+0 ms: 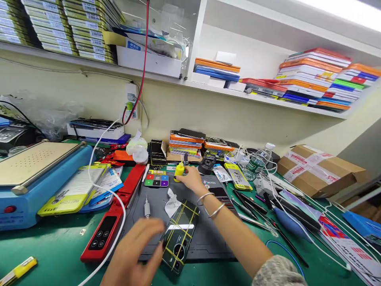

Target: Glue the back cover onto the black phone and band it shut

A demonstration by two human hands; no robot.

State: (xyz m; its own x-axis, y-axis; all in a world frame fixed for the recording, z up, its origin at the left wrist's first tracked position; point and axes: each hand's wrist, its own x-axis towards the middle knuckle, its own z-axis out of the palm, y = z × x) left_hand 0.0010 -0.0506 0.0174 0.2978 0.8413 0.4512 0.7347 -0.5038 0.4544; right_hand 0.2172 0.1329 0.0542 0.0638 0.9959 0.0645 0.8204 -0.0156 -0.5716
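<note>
My right hand [191,179] reaches across the grey work mat [139,234] and grips a small yellow bottle [179,170] at the mat's far side. My left hand [137,252] is in the near foreground, slightly blurred. Its thumb and fingers are apart, with nothing seen between them. Just right of its thumb lies a dark phone [181,228], camera side up, with yellow elastic bands crossed around it. Beyond the phone is a crumpled white tissue [172,203]. A small syringe-like tube [147,208] rests on the mat to the left.
Left of the mat stand a red lamp-like tool [99,238] and a blue heating plate [44,174]. Several tools, including a blue air blower [290,224], lie right. A plastic bottle [257,163] and a cardboard box [320,169] stand behind. A white cable [120,198] crosses the left side.
</note>
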